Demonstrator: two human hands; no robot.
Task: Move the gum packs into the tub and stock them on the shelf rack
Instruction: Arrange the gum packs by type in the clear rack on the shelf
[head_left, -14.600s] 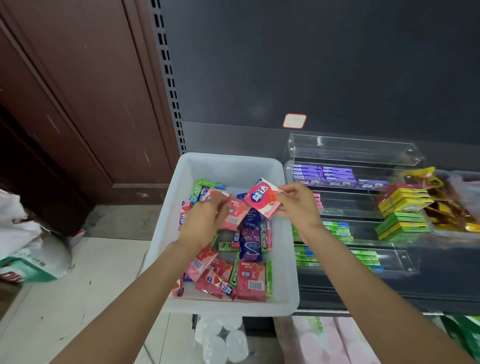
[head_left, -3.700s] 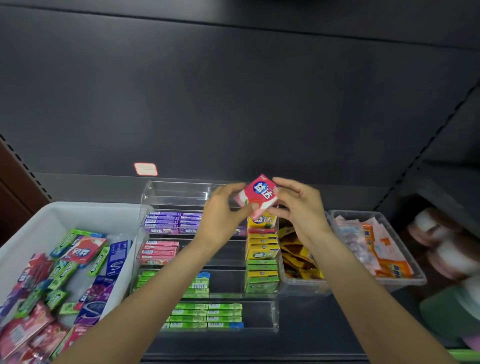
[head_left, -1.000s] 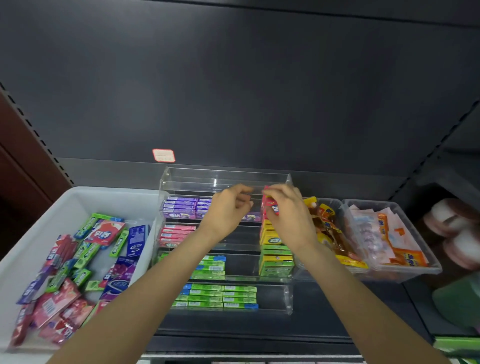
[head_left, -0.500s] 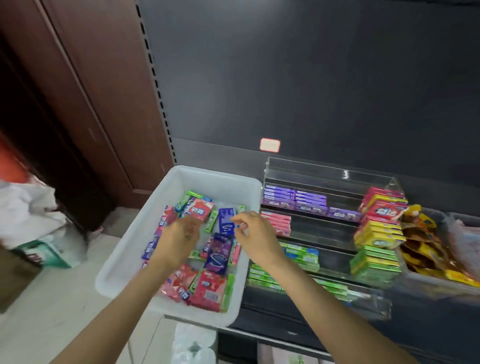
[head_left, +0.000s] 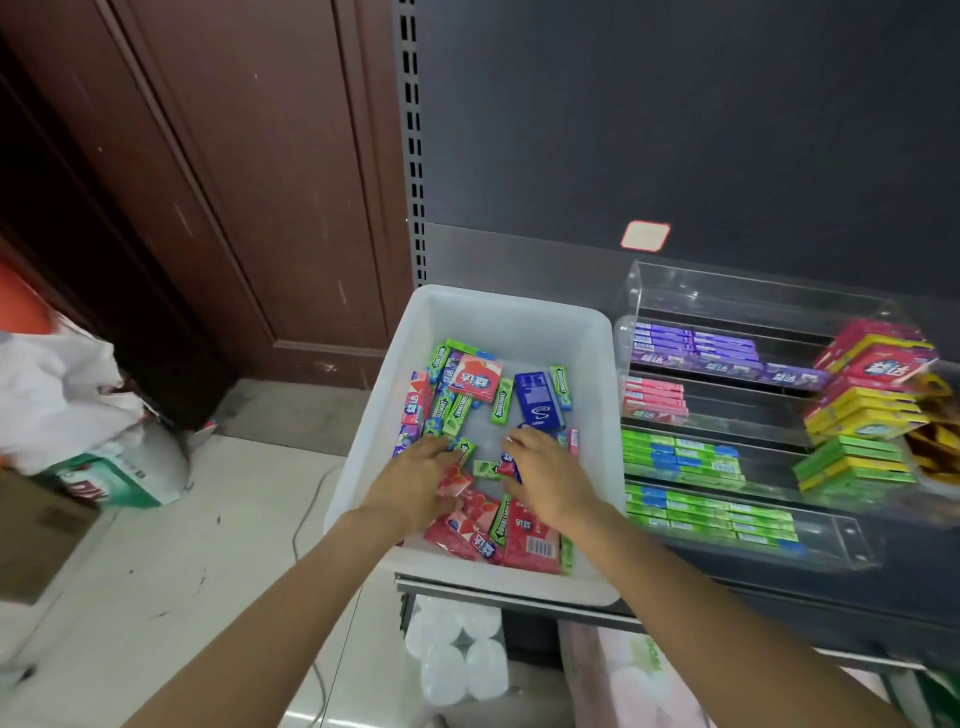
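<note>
Both hands reach down into the white plastic tub on the shelf edge, among loose gum packs. The left hand rests palm-down on red flat packs; the right hand lies beside it, fingers over a small blue pack. Just right stands the clear acrylic tiered rack, its rows purple, pink and green.

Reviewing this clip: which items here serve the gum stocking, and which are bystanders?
Job: white plastic tub, loose gum packs inside, clear acrylic tiered rack, left hand, right hand.
Bystanders: white crumpled bag, brown cardboard box, orange snack packets.
</note>
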